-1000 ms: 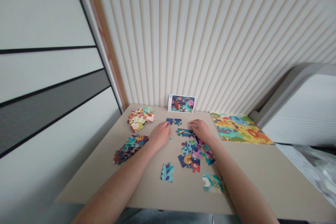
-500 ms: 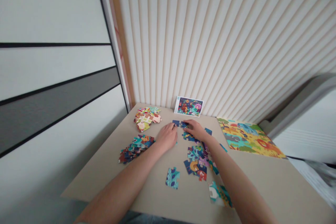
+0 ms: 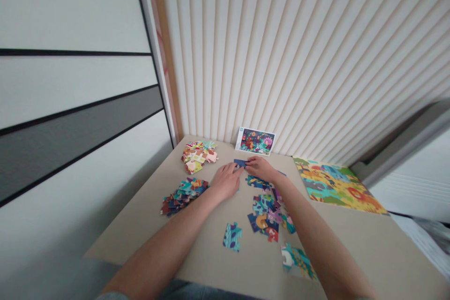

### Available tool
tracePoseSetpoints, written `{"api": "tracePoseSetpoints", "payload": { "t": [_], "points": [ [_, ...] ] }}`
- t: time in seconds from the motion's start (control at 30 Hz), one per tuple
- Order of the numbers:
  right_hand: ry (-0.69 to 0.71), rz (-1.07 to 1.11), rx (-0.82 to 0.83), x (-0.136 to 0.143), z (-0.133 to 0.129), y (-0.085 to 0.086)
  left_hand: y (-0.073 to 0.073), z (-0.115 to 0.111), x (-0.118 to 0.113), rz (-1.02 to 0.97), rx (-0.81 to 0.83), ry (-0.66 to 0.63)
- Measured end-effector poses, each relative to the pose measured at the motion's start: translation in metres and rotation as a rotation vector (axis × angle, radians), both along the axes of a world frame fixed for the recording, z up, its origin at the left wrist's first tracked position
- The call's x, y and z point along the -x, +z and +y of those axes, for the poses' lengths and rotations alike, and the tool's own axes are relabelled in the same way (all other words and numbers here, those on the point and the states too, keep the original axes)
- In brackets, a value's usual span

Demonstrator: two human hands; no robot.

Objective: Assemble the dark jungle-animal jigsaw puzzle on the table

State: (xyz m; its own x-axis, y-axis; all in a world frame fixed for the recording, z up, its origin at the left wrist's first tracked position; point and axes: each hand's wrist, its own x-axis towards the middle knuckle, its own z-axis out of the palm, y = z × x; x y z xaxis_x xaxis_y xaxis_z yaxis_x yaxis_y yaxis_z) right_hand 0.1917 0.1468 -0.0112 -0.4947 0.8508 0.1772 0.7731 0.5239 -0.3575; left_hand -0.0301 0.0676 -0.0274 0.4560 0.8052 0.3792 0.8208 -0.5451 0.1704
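Dark blue puzzle pieces (image 3: 240,162) lie flat near the back of the table, with no gap visible between them. My left hand (image 3: 227,181) has its fingertips on their left side, and the fingers are bent close together. From the right, my right hand (image 3: 260,168) grips the same pieces at their other side, its fingers partly covering them. Just below the right hand sits another blue piece group (image 3: 258,182). Nearer to me are a teal and purple cluster (image 3: 263,204), an orange and red cluster (image 3: 266,226) and a lone teal leaf-patterned piece (image 3: 232,237).
A picture card (image 3: 256,141) leans against the pleated blind (image 3: 225,56). Two piles, one reddish (image 3: 198,155) and one blue-teal (image 3: 183,197), occupy the table's left. An animal puzzle (image 3: 335,185) lies at right. Joined pieces (image 3: 298,261) rest near the front edge.
The two dark blue pieces, apart before, have come together under my fingers. My right hand has closed in toward my left. The whole view has shifted slightly.
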Motion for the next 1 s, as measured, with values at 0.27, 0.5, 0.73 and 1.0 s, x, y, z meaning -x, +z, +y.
{"api": "tracePoseSetpoints", "payload": {
  "t": [0.27, 0.5, 0.73, 1.0],
  "points": [
    [-0.072, -0.017, -0.051, 0.009, -0.011, -0.002, 0.002, 0.001, 0.0, -0.002, 0.05, -0.006],
    [-0.181, 0.182, -0.232, -0.033, -0.045, 0.02, -0.002, 0.002, 0.0, -0.028, 0.055, 0.003],
    [-0.439, 0.311, -0.257, -0.109, -0.112, 0.006, -0.01, 0.005, 0.0, -0.04, 0.02, 0.024],
    [-0.506, 0.161, -0.15, -0.132, -0.117, 0.001, 0.006, -0.01, 0.0, -0.005, -0.062, 0.02]
  ]
}}
